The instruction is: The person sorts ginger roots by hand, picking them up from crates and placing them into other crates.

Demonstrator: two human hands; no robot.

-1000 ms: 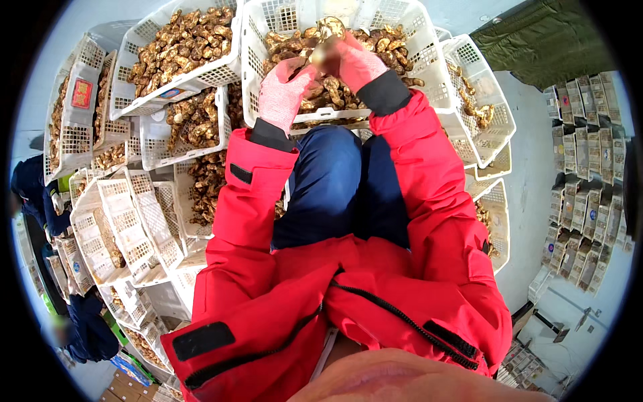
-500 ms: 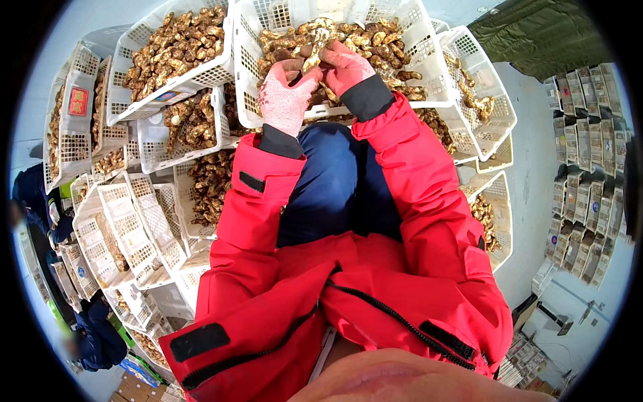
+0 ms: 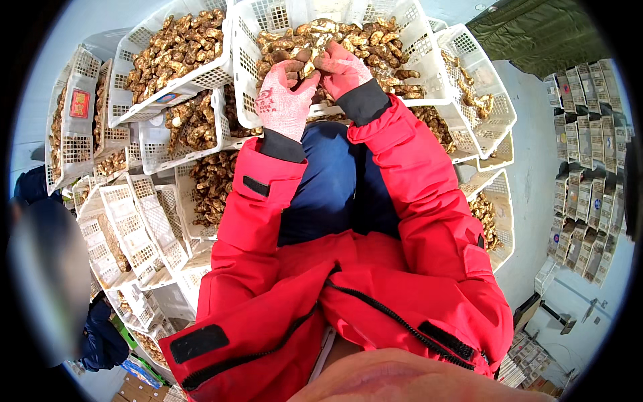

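My left hand (image 3: 284, 97), in a pink work glove with dark fingertips, is closed on the lower end of a pale brown-and-white mushroom (image 3: 309, 67). My right hand (image 3: 343, 70), gloved alike, pinches the same mushroom from its right side, with the fingertips partly hidden. Both hands are over the near part of a white perforated plastic crate (image 3: 341, 9). Under and beyond them lies a heap of similar knobbly brown mushrooms (image 3: 378, 43) inside that crate.
Another mushroom-filled crate (image 3: 218, 70) stands at the left, with several more stacked below. A crate (image 3: 499, 134) with fewer mushrooms is at the right. Blurred people in dark clothes are at the far left; a dark green cover (image 3: 542, 33) hangs at the upper right.
My right hand has shifted slightly left and the left hand has turned a little; both still hold the mushroom. At the far left, a blurred person has come closer.
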